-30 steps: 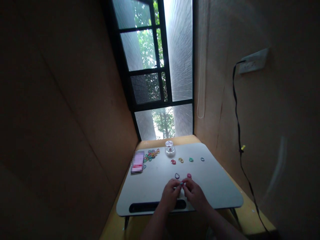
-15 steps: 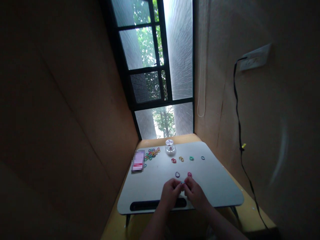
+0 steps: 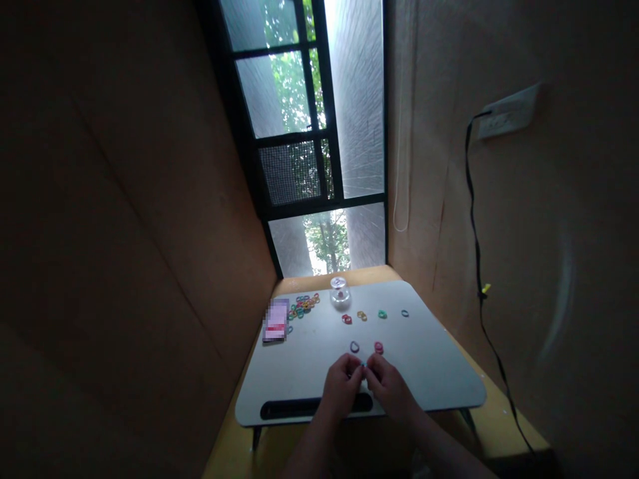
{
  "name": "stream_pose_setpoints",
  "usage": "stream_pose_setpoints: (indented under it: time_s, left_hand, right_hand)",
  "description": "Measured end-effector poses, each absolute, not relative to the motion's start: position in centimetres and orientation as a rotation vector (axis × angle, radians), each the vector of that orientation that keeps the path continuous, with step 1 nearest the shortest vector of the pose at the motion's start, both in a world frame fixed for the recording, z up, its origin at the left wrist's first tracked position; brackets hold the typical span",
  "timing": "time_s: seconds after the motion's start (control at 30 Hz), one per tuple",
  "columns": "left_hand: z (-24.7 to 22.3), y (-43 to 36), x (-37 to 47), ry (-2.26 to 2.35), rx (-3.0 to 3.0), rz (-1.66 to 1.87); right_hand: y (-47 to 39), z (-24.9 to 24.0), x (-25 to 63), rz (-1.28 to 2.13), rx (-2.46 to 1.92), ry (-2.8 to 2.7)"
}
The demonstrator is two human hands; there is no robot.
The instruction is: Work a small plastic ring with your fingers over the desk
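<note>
Teal bit, shape unclear — pinched in narrow grip — left hand, right hand.

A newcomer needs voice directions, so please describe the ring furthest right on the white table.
Below the window stands a white table. Across its far half runs a row of small coloured rings. The dark bluish ring ends it, a lone loop right of the green cluster.
</note>
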State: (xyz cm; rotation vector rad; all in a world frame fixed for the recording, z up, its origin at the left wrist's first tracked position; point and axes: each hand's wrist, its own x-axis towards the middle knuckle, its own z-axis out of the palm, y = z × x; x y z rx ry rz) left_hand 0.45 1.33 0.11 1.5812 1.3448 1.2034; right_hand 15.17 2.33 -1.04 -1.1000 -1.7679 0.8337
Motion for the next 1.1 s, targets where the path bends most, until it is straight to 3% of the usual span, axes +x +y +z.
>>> stream_pose_setpoints:
  time_s: [1.1]
  left_hand:
    - [0.4,0.83,0.21,1.129,1.512,1.257]
  right_hand:
    - [2.6,-1.25,15.23,0.741,-1.173,-1.787]
